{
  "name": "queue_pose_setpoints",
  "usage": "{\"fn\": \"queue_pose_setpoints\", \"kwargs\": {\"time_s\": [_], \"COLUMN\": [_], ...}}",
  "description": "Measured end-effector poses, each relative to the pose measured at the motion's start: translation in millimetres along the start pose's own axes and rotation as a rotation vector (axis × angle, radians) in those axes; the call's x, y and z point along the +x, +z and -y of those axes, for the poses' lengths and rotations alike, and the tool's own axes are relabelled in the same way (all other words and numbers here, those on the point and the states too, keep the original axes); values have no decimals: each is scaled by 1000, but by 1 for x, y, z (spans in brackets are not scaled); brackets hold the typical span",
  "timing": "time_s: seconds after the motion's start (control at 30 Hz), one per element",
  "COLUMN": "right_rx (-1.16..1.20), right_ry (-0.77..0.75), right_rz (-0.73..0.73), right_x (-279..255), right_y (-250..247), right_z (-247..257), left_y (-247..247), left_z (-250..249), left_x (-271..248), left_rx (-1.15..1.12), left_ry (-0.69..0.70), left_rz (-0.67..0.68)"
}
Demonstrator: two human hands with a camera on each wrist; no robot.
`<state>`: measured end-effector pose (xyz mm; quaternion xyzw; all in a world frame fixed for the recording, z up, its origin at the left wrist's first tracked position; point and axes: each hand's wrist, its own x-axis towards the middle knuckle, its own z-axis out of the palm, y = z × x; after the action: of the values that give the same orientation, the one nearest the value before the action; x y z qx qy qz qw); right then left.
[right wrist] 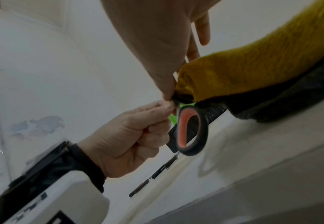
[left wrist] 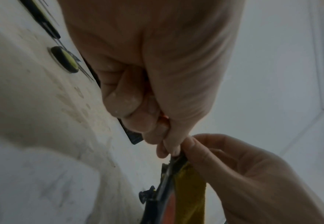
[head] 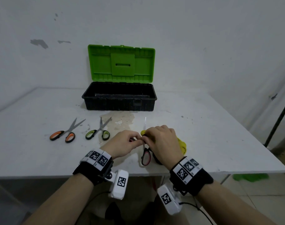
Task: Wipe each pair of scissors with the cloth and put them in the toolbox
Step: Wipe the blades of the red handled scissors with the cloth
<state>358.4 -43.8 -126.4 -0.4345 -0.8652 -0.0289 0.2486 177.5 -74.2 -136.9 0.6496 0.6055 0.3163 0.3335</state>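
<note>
Red-handled scissors are held open above the table's front, one blade pointing at the toolbox. My left hand pinches them near one handle, where some red shows between its curled fingers. My right hand pinches the yellow cloth against the scissors by the pivot. The free handle loop hangs under the cloth. Orange-handled scissors and green-handled scissors lie open on the table to the left. The black toolbox stands behind, with its green lid raised.
The white table has a stained patch in front of the toolbox. A white wall rises close behind the toolbox. A dark pole stands off the table's right edge, with something green on the floor.
</note>
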Motion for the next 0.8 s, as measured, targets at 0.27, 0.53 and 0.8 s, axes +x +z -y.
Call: {"fn": "queue_pose_setpoints", "kwargs": {"time_s": [0.27, 0.53, 0.8], "right_rx": [210, 246, 163], "right_ry": [-99, -109, -109], "right_rz": [-51, -72, -14], "right_x": [5, -3, 5], "right_y": [3, 6, 1], "right_z": [-9, -8, -8], "left_y": [-4, -2, -3], "left_z": [-3, -2, -2], "left_x": [0, 2, 2], "left_rx": [-68, -37, 10], "left_ry": [-18, -20, -31], "left_rz": [49, 37, 79]}}
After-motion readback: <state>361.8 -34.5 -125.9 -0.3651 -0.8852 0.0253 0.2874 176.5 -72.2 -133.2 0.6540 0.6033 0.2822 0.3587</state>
